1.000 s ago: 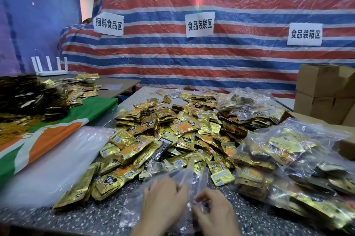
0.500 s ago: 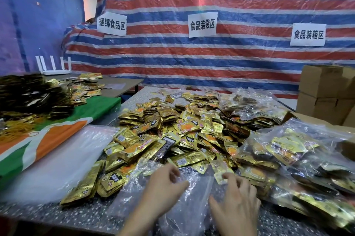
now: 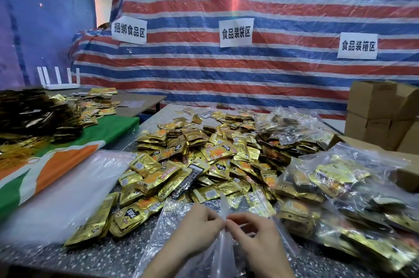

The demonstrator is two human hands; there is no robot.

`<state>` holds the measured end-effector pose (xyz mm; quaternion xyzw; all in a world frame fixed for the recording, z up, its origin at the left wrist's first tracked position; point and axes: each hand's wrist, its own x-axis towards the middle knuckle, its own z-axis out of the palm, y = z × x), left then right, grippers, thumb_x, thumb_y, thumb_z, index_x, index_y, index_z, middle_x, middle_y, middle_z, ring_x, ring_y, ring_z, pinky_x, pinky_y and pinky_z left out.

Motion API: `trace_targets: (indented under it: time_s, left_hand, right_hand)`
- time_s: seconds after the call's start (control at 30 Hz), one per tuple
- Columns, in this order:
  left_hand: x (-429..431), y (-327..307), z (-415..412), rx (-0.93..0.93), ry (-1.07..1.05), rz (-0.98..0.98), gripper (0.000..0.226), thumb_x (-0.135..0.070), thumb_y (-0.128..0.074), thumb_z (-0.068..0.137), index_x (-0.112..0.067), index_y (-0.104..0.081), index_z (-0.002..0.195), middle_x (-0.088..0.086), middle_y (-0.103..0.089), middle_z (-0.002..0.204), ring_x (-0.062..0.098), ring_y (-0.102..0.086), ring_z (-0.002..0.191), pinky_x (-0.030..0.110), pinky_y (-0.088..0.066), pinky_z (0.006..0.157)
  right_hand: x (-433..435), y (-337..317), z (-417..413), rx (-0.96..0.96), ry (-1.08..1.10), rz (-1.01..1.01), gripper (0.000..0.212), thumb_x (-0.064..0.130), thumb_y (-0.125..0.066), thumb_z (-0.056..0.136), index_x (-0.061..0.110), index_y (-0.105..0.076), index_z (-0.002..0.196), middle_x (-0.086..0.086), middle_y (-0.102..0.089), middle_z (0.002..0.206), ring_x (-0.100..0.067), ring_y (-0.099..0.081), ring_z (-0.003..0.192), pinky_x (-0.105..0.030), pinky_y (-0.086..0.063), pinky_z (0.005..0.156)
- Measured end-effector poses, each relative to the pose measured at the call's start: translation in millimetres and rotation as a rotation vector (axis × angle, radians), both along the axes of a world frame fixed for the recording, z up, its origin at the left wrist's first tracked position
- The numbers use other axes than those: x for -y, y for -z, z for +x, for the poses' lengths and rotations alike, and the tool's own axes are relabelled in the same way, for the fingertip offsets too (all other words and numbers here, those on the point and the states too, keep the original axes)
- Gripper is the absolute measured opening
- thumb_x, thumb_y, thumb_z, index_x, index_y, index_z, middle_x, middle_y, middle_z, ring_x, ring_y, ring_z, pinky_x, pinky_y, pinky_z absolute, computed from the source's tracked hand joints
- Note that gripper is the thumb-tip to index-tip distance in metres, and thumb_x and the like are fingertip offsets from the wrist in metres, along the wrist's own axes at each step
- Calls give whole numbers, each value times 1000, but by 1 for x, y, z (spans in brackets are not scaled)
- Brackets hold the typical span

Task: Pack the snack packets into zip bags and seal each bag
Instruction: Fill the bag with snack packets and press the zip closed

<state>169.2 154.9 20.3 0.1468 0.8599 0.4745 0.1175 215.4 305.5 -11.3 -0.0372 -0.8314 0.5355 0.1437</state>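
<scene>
- Lying left of the heap of snack packets [image 3: 204, 155], the stack of empty bags [image 3: 68, 191] has not moved.
- In front of the heap, the left hand [image 3: 199, 225] pinches the mouth strip of the clear zip bag [image 3: 167, 228].
- The right hand [image 3: 256, 232] pinches it too; before, both hands lay apart on the bag.
- So the bag is probably being opened; I see no packet inside.
- Right of the heap, filled bags [image 3: 340, 182] wait.
</scene>
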Motion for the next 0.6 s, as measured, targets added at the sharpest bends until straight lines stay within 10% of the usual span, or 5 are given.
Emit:
trace_targets:
  time_s: [0.2, 0.33, 0.6]
  left_hand:
    - [1, -39, 0, 61, -25, 368, 16, -15, -77, 83, -6, -78, 70, -1, -65, 58, 8, -56, 54, 15, -44, 52]
    - [-6, -55, 3, 38, -40, 480, 17, -13, -83, 76, -1, -75, 67, 4, -65, 57, 8, -56, 51, 15, -43, 49]
    - [6, -65, 3, 87, -39, 531, 32, -29, -91, 54, -4, -74, 64, 23, -70, 76, 23, -64, 65, 34, -58, 64]
  right_hand:
    - [2, -44, 5, -122, 3, -250, 5, 27, -80, 82, 30, -78, 86, -1, -77, 88, -20, -74, 84, -34, -62, 68]
    - [2, -77, 8, -70, 20, -349, 40, 52, -79, 69, 15, -77, 82, -8, -76, 82, -20, -74, 76, -31, -61, 65]
    - [-25, -102, 11, 59, 118, -288, 8, 0, -74, 83, -5, -70, 79, -9, -67, 61, -16, -62, 51, -31, -59, 54]
